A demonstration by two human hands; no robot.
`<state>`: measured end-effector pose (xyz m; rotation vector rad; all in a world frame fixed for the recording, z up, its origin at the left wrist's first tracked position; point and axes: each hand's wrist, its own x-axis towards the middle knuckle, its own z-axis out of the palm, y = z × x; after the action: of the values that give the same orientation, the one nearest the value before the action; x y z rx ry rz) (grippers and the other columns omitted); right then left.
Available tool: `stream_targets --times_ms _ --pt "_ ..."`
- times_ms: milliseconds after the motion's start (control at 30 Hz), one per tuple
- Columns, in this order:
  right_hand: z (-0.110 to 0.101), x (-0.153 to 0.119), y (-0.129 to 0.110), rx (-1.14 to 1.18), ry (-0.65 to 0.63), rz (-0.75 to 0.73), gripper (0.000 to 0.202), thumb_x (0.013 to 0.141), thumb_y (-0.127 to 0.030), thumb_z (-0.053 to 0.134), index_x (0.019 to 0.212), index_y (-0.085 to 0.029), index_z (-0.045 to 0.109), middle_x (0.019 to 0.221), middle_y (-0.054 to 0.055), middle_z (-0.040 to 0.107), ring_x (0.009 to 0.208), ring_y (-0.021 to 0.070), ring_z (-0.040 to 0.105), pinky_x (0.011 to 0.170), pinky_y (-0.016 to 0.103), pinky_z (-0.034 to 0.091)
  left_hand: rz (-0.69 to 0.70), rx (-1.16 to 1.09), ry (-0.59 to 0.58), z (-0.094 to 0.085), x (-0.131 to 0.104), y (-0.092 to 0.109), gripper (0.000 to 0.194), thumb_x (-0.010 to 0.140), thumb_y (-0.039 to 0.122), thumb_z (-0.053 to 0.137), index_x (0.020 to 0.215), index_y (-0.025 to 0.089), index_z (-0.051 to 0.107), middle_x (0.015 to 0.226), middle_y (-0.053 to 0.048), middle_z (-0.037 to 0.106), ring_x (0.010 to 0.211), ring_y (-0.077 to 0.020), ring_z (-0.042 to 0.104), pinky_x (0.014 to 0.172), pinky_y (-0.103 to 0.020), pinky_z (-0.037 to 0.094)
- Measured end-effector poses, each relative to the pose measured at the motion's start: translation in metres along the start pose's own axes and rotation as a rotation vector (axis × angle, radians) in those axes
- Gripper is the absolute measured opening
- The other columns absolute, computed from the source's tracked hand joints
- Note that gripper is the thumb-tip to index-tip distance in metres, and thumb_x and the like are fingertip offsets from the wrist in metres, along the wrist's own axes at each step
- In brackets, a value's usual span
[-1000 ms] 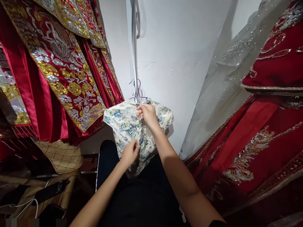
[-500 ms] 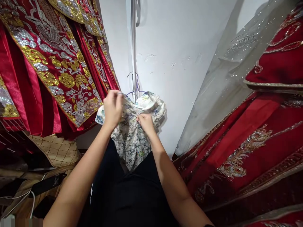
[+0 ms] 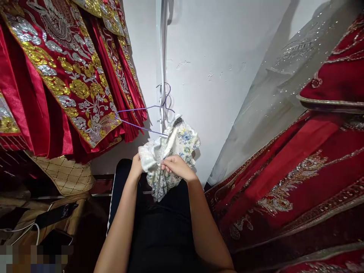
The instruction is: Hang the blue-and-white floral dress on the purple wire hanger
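My left hand and right hand pinch the floral garment before me; one shoulder has just come off the purple hanger, so only the other remains on it.

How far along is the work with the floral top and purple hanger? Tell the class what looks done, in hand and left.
Done: one side of the floral top looks off the purple hanger, whose left arm is bare.
In hand: the left hand holds that bunched side; the right hand pinches the front.
Left: the other side seems to be on the hanger, though cloth hides that part.
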<state>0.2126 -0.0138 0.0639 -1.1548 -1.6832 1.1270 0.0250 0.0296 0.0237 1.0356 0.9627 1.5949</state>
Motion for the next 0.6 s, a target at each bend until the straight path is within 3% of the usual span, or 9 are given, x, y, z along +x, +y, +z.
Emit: stream_targets --times_ms 133,233,300,400,467,533,600 --pt "0.006 0.005 0.009 0.157 0.202 -0.073 0.051 0.089 -0.065 0.051 0.094 -0.019 0.072 0.090 0.007 0.069 0.084 0.0213 0.063 0.080 0.032 0.050 0.333 0.149 -0.314 0.028 -0.019 0.042 0.019 0.086 0.035 0.067 0.091 0.017 0.067 0.092 -0.003 0.066 0.087 -0.0165 0.060 0.083 -0.027 0.048" --pt "0.018 0.005 0.005 0.426 0.112 -0.163 0.065 0.091 -0.074 0.038 0.130 -0.026 0.060 0.119 0.008 0.067 0.113 0.0250 0.061 0.101 0.038 0.047 0.507 0.254 -0.467 0.046 -0.029 0.067 0.023 0.092 0.041 0.061 0.096 0.019 0.066 0.109 -0.008 0.064 0.107 -0.0214 0.060 0.099 -0.033 0.045" --pt "0.018 0.000 -0.002 0.502 -0.001 -0.185 0.067 0.091 -0.072 0.042 0.141 -0.028 0.051 0.127 0.008 0.065 0.123 0.0255 0.057 0.106 0.041 0.044 0.566 0.332 -0.535 0.052 -0.029 0.072 0.028 0.094 0.044 0.057 0.105 0.021 0.067 0.125 -0.010 0.061 0.124 -0.0245 0.054 0.109 -0.037 0.038" --pt "0.003 -0.013 -0.015 0.314 -0.272 -0.153 0.067 0.084 -0.058 0.067 0.140 -0.025 0.053 0.130 0.008 0.064 0.127 0.0264 0.055 0.108 0.041 0.043 0.454 0.350 -0.657 0.053 -0.021 0.063 0.044 0.101 0.052 0.037 0.131 0.026 0.057 0.138 -0.009 0.057 0.134 -0.0242 0.048 0.115 -0.039 0.033" --pt "-0.012 -0.021 -0.025 0.103 -0.420 -0.121 0.062 0.078 -0.049 0.076 0.132 -0.022 0.060 0.127 0.008 0.065 0.122 0.0265 0.058 0.105 0.039 0.046 0.305 0.368 -0.799 0.049 -0.013 0.047 0.056 0.102 0.056 0.021 0.136 0.025 0.054 0.130 -0.010 0.063 0.127 -0.0243 0.054 0.110 -0.040 0.038" --pt "-0.027 -0.027 -0.036 -0.067 -0.477 -0.108 0.048 0.079 -0.045 0.075 0.118 -0.018 0.068 0.118 0.008 0.069 0.111 0.0253 0.062 0.097 0.037 0.050 0.226 0.455 -0.905 0.044 -0.008 0.030 0.063 0.101 0.059 0.017 0.122 0.020 0.062 0.114 -0.011 0.069 0.110 -0.0255 0.061 0.099 -0.039 0.045" --pt "-0.041 -0.032 -0.046 -0.163 -0.442 -0.118 0.033 0.082 -0.041 0.071 0.102 -0.015 0.072 0.105 0.006 0.072 0.097 0.0229 0.065 0.088 0.034 0.051 0.245 0.580 -0.935 0.037 -0.007 0.015 0.063 0.100 0.061 0.020 0.101 0.017 0.066 0.101 -0.010 0.069 0.094 -0.0243 0.061 0.088 -0.036 0.047"
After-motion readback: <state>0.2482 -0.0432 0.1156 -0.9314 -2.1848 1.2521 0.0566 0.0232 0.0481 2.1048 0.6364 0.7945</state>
